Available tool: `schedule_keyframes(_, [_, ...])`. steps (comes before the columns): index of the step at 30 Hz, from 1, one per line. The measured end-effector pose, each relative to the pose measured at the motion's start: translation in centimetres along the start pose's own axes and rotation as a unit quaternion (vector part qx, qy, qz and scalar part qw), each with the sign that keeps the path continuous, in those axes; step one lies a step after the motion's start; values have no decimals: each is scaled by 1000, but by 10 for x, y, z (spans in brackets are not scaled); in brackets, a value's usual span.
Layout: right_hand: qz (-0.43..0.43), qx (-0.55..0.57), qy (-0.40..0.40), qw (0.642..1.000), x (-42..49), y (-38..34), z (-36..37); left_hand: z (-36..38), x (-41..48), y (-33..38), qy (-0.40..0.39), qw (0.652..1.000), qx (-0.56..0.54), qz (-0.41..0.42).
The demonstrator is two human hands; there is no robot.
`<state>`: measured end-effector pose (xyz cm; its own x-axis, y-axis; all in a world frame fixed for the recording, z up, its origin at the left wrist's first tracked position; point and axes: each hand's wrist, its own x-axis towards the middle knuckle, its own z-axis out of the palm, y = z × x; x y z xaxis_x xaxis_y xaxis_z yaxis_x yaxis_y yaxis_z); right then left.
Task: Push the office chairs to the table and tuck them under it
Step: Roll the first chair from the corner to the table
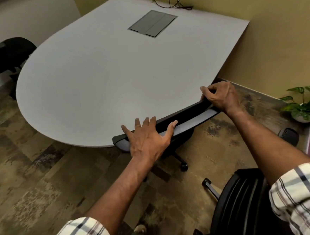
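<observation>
1. A big grey table (100, 80) stood against a yellow wall (277, 35). Its near end was round.
2. The top was bare and smooth. A grey hatch (152, 23) was set flat into it near the wall, and black wires (174, 2) hung down behind it.
3. A chair (183, 120) was tucked under the near edge of the table. Only the top of its back and one wheel leg showed.
4. The left hand (148, 136) was wide open, fingers spread. It lay flat on the chair back and the fingertips reached onto the table.
5. The right hand (220, 98) was curled tight around the other end of the chair back.
6. Another black chair (244, 202) stood near the person, apart from the table.
7. A third chair (5, 54) sat at the far left side, just beside the table.
8. The floor (44, 171) was brown and patchy. A green plant (304, 105) in a pot stood on it by the wall.
</observation>
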<state>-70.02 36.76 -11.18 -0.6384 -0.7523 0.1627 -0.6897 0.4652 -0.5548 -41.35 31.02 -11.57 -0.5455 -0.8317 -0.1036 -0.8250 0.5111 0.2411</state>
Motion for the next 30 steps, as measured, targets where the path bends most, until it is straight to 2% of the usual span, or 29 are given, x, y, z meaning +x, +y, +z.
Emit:
schedule_keyframes(7, [-18, 23, -30, 999, 42, 25, -7, 8, 20, 33, -6, 1000, -4, -11])
schedule_keyframes(14, [-20, 36, -11, 999, 47, 34, -1, 11, 22, 35, -16, 1000, 12, -14])
schedule_keyframes(23, [34, -28, 125, 991, 13, 18, -4, 5, 11, 42, -14, 999, 19, -23])
schedule_keyframes(27, [9, -20, 100, 995, -33, 13, -11, -1, 9, 41, -25, 1000, -1, -12])
schedule_keyframes(30, [75, -69, 54, 993, -70, 25, -26, -3, 9, 39, -27, 999, -8, 28])
